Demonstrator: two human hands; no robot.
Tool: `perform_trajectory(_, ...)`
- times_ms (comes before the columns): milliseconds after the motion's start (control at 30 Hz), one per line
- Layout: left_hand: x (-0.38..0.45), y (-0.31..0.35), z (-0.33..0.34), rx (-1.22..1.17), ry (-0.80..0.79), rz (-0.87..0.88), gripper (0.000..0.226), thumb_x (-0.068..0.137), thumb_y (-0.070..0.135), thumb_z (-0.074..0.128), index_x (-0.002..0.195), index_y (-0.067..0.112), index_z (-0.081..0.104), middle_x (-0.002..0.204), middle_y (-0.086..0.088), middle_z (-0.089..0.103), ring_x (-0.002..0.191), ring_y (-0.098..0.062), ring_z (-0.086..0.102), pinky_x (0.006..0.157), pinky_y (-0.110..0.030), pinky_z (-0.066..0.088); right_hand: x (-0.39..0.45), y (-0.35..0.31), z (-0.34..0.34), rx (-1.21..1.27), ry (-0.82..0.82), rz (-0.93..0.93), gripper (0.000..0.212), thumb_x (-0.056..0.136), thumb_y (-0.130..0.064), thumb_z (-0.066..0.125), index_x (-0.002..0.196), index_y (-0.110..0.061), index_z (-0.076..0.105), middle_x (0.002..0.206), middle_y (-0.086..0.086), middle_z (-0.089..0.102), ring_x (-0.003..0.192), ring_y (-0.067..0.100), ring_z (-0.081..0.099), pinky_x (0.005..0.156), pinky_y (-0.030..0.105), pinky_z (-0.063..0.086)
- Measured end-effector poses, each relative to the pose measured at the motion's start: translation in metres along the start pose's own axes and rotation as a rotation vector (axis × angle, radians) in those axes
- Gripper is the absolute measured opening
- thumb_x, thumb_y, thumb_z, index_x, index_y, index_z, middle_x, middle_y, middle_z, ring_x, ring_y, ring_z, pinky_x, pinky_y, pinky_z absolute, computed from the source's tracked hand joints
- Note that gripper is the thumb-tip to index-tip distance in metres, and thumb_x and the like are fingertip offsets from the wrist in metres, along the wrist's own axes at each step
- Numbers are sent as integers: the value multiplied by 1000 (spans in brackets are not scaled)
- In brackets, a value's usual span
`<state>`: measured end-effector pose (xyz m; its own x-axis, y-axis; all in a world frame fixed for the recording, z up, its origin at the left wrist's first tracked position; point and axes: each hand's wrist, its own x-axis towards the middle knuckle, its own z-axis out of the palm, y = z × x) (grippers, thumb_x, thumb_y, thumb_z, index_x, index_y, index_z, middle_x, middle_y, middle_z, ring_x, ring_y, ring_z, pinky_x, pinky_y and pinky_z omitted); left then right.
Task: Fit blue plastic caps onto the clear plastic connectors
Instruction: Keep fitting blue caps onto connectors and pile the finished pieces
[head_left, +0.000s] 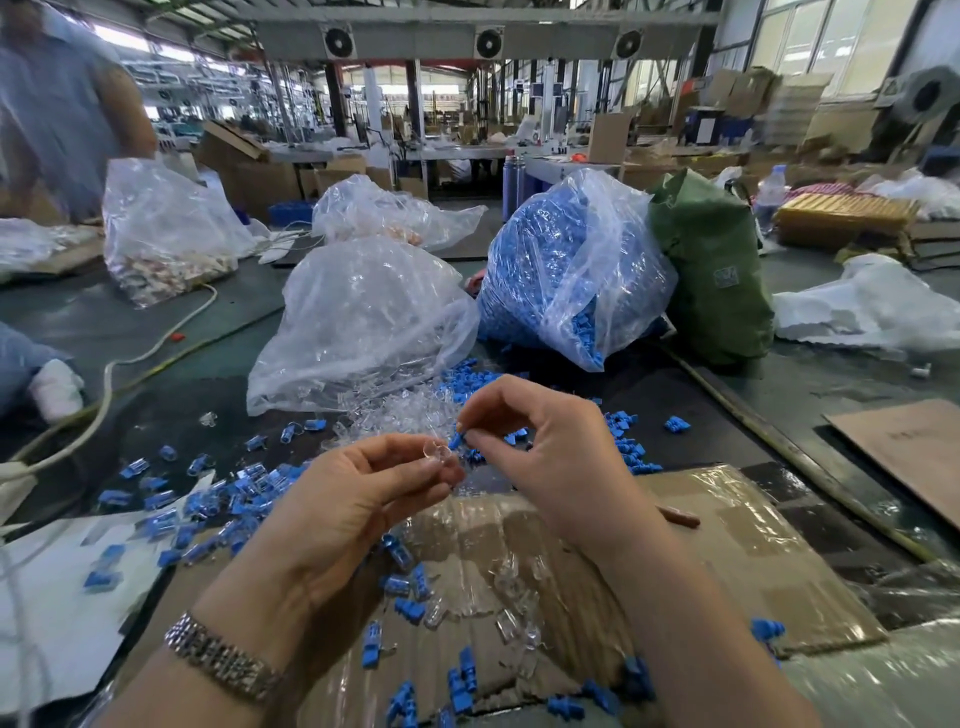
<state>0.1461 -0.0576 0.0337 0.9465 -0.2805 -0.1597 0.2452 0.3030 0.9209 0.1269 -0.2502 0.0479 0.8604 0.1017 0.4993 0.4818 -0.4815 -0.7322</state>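
Head view, centre of frame: left hand (358, 499) pinches a small clear plastic connector (435, 451) between thumb and fingertips, the other fingers curled beneath. Right hand (540, 447) pinches a small blue plastic cap (456, 440) between thumb and forefinger; the remaining fingers are loosely curled. Cap tip sits just beside the connector's right end; whether they touch cannot be told. A silver metal link bracelet (221, 659) circles the left wrist, lower left.

Below the hands lies a flattened brown cardboard sheet with clear tape (727, 561), strewn with loose blue caps and clear connectors. Left of centre, a scatter of capped connectors (244, 501) spreads across the dark table (156, 332) and onto a white sheet.

Above centre: a clear plastic bag of clear connectors (363, 322), its mouth spilling toward the hands. Just to its right, a clear plastic bag packed with blue caps (566, 270), leaning against a green fabric bag (711, 270). Upper left: a person in a blue shirt (57, 104), blurred.
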Motion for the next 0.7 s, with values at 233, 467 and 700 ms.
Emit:
perform_trajectory(233,-3,-2,-1,173,-68,48,20,76,3,73,95,2,77,104,-22,76,98,-31,75,79,-27,61,-5,-8,7,-156,-113,-83,15,90,-3,69,93,-17,70,89,-8,70,86,11,65,79,38,54)
perform_trajectory(467,-7,-2,4,330,-46,161,18,71,13,78,89,13,79,95,-14,78,91,-26,77,76,-23,60,-6,-6,9,-186,-118,-79,15,90,-6,68,91,-20,67,87,-9,67,83,12,64,76,41,55)
perform_trajectory(700,-4,-5,3,290,-40,199,18,72,10,77,90,9,78,97,-18,77,92,-31,76,77,-26,61,-5,-9,6,-183,-102,-46,17,90,-9,71,100,-23,68,96,-13,65,86,6,64,80,31,55)
